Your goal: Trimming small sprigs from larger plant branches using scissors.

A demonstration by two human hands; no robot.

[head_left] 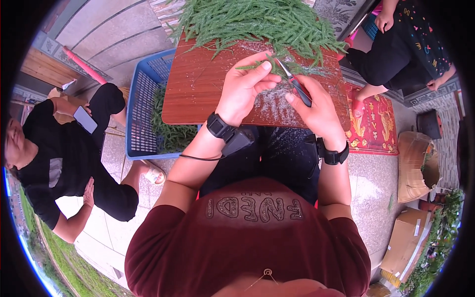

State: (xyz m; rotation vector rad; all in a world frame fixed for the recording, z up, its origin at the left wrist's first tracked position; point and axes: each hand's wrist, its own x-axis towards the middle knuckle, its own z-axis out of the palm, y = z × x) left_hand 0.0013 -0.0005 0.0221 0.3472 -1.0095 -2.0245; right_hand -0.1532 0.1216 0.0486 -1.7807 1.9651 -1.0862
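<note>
My left hand (241, 88) is above the near part of the brown wooden table, its thumb and fingers closed on a green artificial-looking sprig (247, 66). In my right hand (319, 108) is a pair of small snips (301, 92) with silver jaws and dark and red handles. Their jaws point up and away, right beside the fingertips of my left hand and the sprig. Whether the jaws touch the stem, I cannot tell. A large heap of green sprigs (257, 24) covers the far side of the table (193, 89), and pale crumbs are scattered under my hands.
Left of the table stands a blue plastic basket (132, 121) with green sprigs inside. A seated person (64, 158) with a phone (85, 119) is at the left; another person (386, 59) is at the far right. A red mat (381, 126) and cardboard boxes (405, 237) lie on the right.
</note>
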